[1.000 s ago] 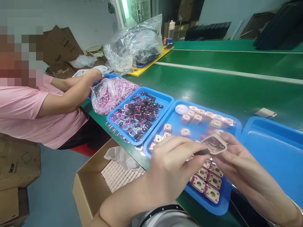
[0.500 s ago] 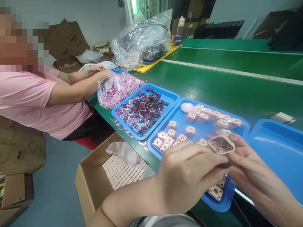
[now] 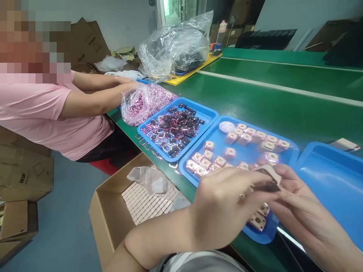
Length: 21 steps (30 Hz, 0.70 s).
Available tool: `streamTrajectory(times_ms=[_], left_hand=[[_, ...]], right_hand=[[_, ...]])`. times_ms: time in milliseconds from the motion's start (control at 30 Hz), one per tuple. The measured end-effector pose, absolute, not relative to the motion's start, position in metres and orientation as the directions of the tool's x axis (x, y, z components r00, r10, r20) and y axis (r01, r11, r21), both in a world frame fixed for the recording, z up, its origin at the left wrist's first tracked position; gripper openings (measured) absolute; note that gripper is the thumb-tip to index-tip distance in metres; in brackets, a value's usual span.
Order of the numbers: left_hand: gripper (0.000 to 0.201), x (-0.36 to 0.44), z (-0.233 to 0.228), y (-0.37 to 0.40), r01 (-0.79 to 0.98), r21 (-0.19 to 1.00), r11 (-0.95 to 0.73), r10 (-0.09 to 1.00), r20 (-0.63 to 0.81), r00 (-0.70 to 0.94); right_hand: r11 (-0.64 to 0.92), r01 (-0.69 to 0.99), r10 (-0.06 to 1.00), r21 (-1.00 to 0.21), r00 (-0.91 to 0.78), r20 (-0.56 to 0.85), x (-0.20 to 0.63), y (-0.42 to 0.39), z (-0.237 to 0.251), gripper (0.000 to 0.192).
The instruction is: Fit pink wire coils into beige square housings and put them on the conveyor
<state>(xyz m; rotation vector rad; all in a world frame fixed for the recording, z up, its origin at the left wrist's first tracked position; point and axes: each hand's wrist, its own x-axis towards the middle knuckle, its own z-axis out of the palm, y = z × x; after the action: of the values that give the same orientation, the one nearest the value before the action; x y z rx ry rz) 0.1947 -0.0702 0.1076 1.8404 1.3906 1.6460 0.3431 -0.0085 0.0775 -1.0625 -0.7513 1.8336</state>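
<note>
My right hand (image 3: 295, 200) holds a small square pinkish-beige part (image 3: 268, 174) with holes, tilted almost edge-on. My left hand (image 3: 227, 204) has its fingers closed against the same part, pinching something thin and dark at its underside. Both hands hover over the near end of a blue tray (image 3: 285, 153) that carries several similar square parts in rows and a round white disc (image 3: 227, 127).
Another blue tray (image 3: 208, 113) holds black pieces and pink wire frames. A third blue tray (image 3: 334, 177) lies at right. A person in a pink shirt (image 3: 42, 113) handles a plastic bag of pink frames (image 3: 138, 102). An open cardboard box (image 3: 113, 211) sits below the green belt (image 3: 269, 102).
The square part has tipped from face-up to nearly edge-on between my hands. My left hand moved right over it. The person in pink has brought both hands to the bag.
</note>
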Motion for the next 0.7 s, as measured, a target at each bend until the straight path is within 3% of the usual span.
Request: streamTrajectory(times_ms=[100,300,700], left_hand=[[0.011,0.191,0.106,-0.068,0.376,0.838,-0.395,0.838,0.497,-0.226],[0.014,0.189,0.105,-0.071,0.32,0.899,-0.299,0.931,0.348,-0.107],[0.014,0.193,0.095,-0.072,0.38,0.859,-0.343,0.896,0.42,-0.142]], right_hand=[[-0.438,-0.401,0.894,-0.804,-0.289,-0.343,0.345,-0.01,0.073,0.039],[-0.405,-0.464,0.905,-0.788,-0.326,-0.273,0.346,-0.009,0.067,0.036],[-0.412,-0.415,0.9,-0.812,-0.325,-0.291,0.347,-0.02,0.062,0.031]])
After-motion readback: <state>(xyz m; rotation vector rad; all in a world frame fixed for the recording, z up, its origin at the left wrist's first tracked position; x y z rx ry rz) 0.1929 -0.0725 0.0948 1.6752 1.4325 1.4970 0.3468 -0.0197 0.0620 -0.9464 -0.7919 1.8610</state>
